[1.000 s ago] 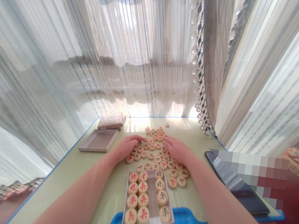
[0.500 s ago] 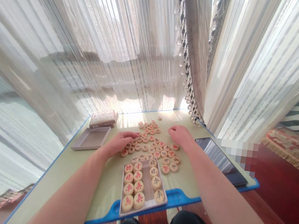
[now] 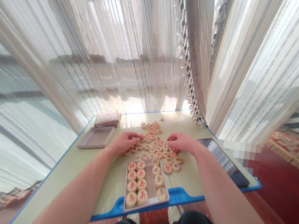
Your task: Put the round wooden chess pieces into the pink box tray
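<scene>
Round wooden Chinese chess pieces (image 3: 153, 149) with red or black characters lie spread across the pale green tabletop (image 3: 81, 176). At the left side of this spread is my left hand (image 3: 125, 142), its thumb and forefinger closing at a piece there; the fingertips are partly hidden. My right hand (image 3: 182, 142) reaches in from the right with curled fingers, and a pale piece edge shows between them. Close to me sits a shallow open box (image 3: 152, 181) holding two columns of red-marked pieces at left and one column of black-marked pieces at right, with bare floor between.
An open box lid (image 3: 95, 138) lies at the left, with a tan folded bundle (image 3: 107, 118) behind it. A dark tablet (image 3: 223, 161) rests along the right edge. The table has a blue rim (image 3: 182, 196), and string curtains (image 3: 111, 66) hang behind it.
My right hand has come down and inward onto the pieces, its fingers changing from a loose fist to a pinch. The left thumb and forefinger have drawn together. The view has shifted slightly.
</scene>
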The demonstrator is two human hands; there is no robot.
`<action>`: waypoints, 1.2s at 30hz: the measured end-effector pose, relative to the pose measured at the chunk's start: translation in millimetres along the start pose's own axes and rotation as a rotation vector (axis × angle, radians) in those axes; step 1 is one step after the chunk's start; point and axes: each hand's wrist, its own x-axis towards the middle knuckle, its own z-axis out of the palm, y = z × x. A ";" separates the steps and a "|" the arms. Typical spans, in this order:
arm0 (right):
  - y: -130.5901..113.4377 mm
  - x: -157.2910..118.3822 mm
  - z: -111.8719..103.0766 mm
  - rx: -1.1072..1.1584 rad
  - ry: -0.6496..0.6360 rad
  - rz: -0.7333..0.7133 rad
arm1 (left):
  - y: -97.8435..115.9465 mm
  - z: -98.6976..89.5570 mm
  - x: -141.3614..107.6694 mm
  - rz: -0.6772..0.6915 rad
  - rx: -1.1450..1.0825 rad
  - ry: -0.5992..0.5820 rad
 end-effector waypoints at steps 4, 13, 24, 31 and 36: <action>0.6 -0.4 1.6 -0.035 -0.034 -0.039 | -2.5 0.3 1.1 0.057 0.060 0.011; -2.2 -1.6 6.2 -0.177 -0.056 -0.121 | 9.9 8.8 -4.4 0.138 0.082 0.051; 4.5 -70.8 23.5 -0.387 0.464 -0.019 | 28.7 21.5 -17.7 0.439 0.138 0.128; 32.1 -70.2 42.9 -0.340 0.612 -0.088 | 36.4 17.4 -38.3 0.312 0.082 0.258; 32.8 -77.7 40.2 -0.257 0.628 -0.240 | 42.9 20.3 -80.5 0.262 0.021 0.492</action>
